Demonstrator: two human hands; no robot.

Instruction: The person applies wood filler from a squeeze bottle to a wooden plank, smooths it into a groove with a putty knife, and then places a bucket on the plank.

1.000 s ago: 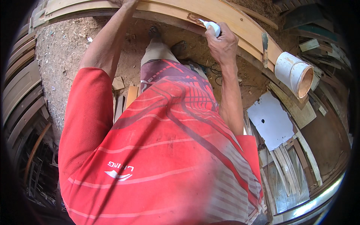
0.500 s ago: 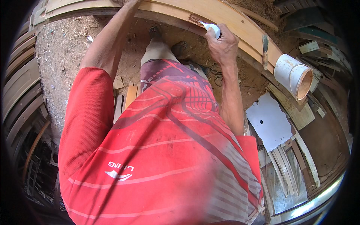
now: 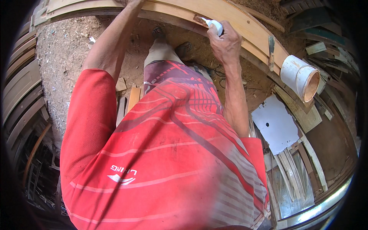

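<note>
In my right hand is a small white squeeze bottle, with the fingers wrapped round it. Its pointed nozzle reaches the edge of a dark brown patch on a long light wooden board. My left hand rests at the upper edge of the view beside the same board; its fingers are cut off or hidden. Further right along the board lies a narrow tool with a wooden handle and a dark blade, near a white cylindrical container tipped on its side.
A white sheet with a dark spot lies at the right, above several loose wood strips. Stacked wooden panels stand at the left. Dirt floor with wood shavings shows below the board. My feet stand under it.
My right hand has shifted slightly left with the squeeze bottle, bringing the nozzle further over the brown patch. My left arm has stayed nearly still.
</note>
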